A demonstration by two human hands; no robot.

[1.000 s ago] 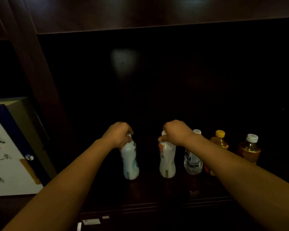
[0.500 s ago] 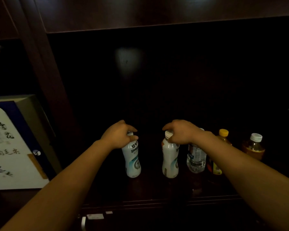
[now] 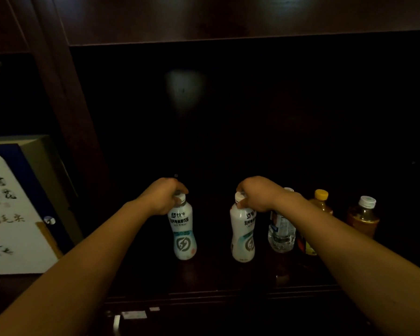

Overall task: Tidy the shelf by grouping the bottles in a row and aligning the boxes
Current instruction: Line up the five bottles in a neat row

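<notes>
From my head camera, looking down into the dark shelf (image 3: pixel 204 284): my left hand (image 3: pixel 161 195) is curled round the neck of the left white bottle (image 3: pixel 182 235), my fingers closed just under its white cap, so the bottle hangs straight down below my fist and stands upright on the shelf. My right hand (image 3: pixel 257 194) grips the right white bottle (image 3: pixel 243 235) the same way, fingers closed at its cap, the body below my knuckles and also upright. The two white bottles stand apart with a gap between them.

Just beside the right one, partly behind my right forearm, is a clear water bottle (image 3: pixel 281 235); then a yellow-capped bottle (image 3: pixel 321 202); then, a little apart, an amber bottle with a white cap (image 3: pixel 364 217). In the next bay to the left, a blue-edged box (image 3: pixel 12 209) with brush lettering leans back.
</notes>
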